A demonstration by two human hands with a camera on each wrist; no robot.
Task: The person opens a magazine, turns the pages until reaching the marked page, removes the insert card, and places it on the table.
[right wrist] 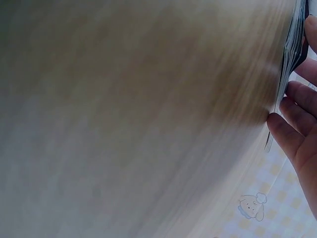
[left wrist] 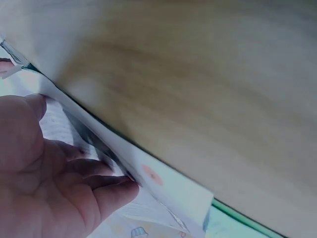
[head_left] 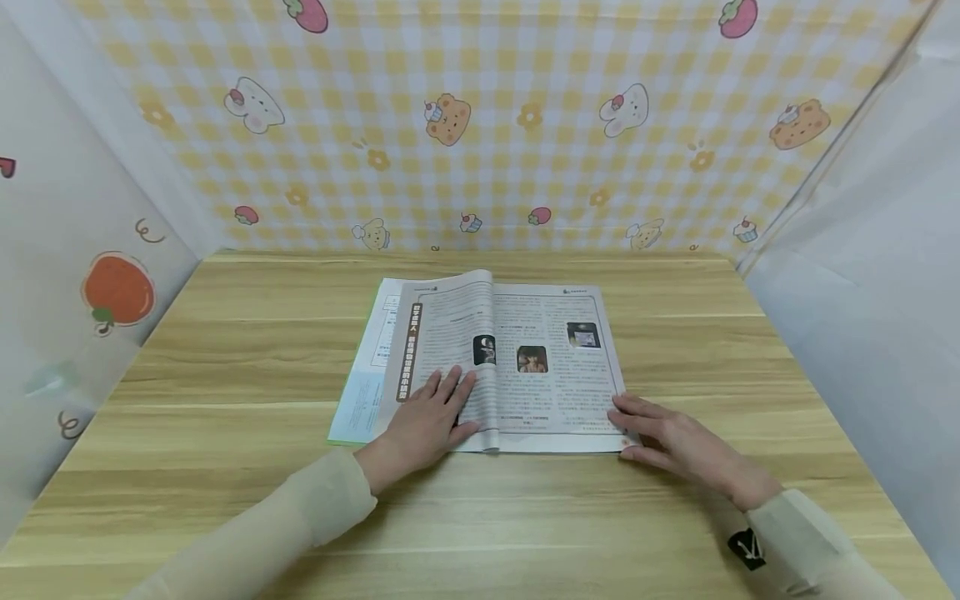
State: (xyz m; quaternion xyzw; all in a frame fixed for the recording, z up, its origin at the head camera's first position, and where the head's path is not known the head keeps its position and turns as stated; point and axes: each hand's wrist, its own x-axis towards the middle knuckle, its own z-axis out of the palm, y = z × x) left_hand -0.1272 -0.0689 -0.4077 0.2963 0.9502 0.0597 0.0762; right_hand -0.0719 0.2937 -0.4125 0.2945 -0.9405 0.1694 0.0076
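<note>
An open magazine lies flat in the middle of the wooden table. My left hand rests flat on its left page beside the spine, fingers straight. A raised page curves up just past the fingertips. In the left wrist view the left hand lies against the paper edges. My right hand touches the lower right corner of the right page with straight fingers. The right wrist view shows the fingers against the stacked page edges.
A green-edged sheet or cover sticks out under the magazine on the left. Patterned yellow check panels wall the table at the back, with pale panels at both sides. Bare wood surrounds the magazine.
</note>
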